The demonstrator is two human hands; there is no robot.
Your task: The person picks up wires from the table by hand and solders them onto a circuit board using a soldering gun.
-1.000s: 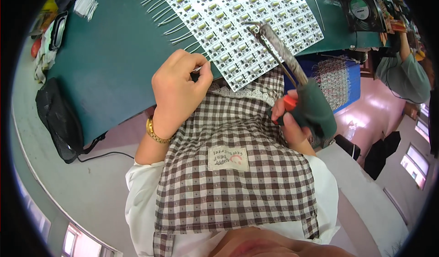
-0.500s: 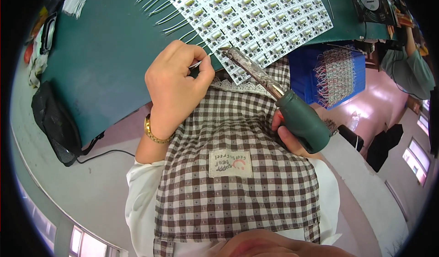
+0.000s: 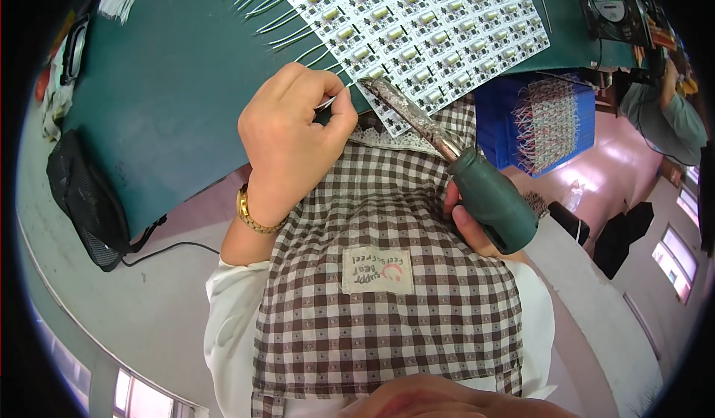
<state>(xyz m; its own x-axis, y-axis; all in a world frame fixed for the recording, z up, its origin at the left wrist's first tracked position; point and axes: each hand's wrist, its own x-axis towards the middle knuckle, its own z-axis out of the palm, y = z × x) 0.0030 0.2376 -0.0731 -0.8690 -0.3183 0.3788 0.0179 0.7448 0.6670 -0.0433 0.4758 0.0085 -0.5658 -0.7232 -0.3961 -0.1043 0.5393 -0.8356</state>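
Observation:
My left hand [image 3: 298, 131] pinches a thin white wire [image 3: 325, 104] between thumb and fingertips, at the left edge of a white circuit board panel [image 3: 447, 83]. Rows of small yellowish parts cover this panel, and several pale wires [image 3: 287, 40] stick out along its left edge. In my right hand [image 3: 473, 228] is a soldering iron [image 3: 495, 198] with a dark green handle, which hides most of the fingers. Its worn metal tip lies over the panel's lower left part, close to the pinched wire. Whether tip and wire touch, I cannot tell.
A green table [image 3: 171, 113] bears the panel, and a bundle of white wires [image 3: 118, 0] lies at its far left. Right of the panel, a blue bin [image 3: 497, 131] holds many wired pieces. A solder spool [image 3: 607, 2] stands far right. A black bag [image 3: 86, 198] hangs at the left edge.
The circuit board panel has shifted slightly to the right and its upper part a little nearer. My left hand keeps its pinch on the wire, and the soldering iron stays almost in place.

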